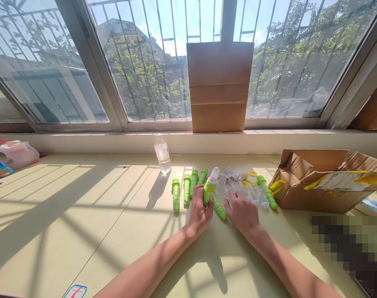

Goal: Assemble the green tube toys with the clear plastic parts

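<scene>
My left hand (201, 212) is closed around a green ribbed tube (207, 198) with a yellow ring and a clear-white top, held upright above the table. My right hand (244, 212) rests low over the table with thumb and fingers apart, beside several clear plastic parts (253, 194). No held thing shows in it, though its fingertips are partly hidden. Between the hands lies another green tube (219, 209). Left of my left hand, several green tubes lie in a row, the outermost green tube (176, 195) apart from the others. Yellow rings (253, 174) lie among the clear parts.
An opened cardboard box (315, 194) stands at the right, with a green ribbed tube (267, 192) beside it. A water bottle (162, 154) stands behind the tubes. A cardboard sheet (219, 89) leans against the window. A pinkish container (17, 155) sits far left.
</scene>
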`<act>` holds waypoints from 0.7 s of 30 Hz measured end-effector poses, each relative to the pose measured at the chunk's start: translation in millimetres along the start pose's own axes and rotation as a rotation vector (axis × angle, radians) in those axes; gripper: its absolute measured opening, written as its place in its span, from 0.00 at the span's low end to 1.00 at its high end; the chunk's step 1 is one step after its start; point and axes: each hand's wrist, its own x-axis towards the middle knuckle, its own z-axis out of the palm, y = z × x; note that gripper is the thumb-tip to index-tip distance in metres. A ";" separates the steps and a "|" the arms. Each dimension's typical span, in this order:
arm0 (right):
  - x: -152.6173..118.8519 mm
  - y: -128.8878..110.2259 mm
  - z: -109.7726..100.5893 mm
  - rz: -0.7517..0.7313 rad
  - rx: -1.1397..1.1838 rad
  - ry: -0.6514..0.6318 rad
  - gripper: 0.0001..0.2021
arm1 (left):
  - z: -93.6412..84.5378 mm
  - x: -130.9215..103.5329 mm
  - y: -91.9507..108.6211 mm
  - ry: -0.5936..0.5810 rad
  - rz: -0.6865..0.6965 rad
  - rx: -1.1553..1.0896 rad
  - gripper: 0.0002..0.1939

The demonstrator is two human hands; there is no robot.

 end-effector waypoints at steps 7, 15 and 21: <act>-0.7 8.0 20.8 -0.099 0.106 0.187 0.13 | -1.8 -0.6 5.2 -0.038 -0.108 0.090 0.09; 3.9 4.7 3.0 0.028 0.440 0.385 0.16 | -1.4 -0.6 3.0 -0.049 -0.085 0.199 0.08; 8.8 14.6 -2.6 0.336 0.940 0.496 0.20 | -1.6 0.0 7.6 -0.084 -0.033 0.310 0.16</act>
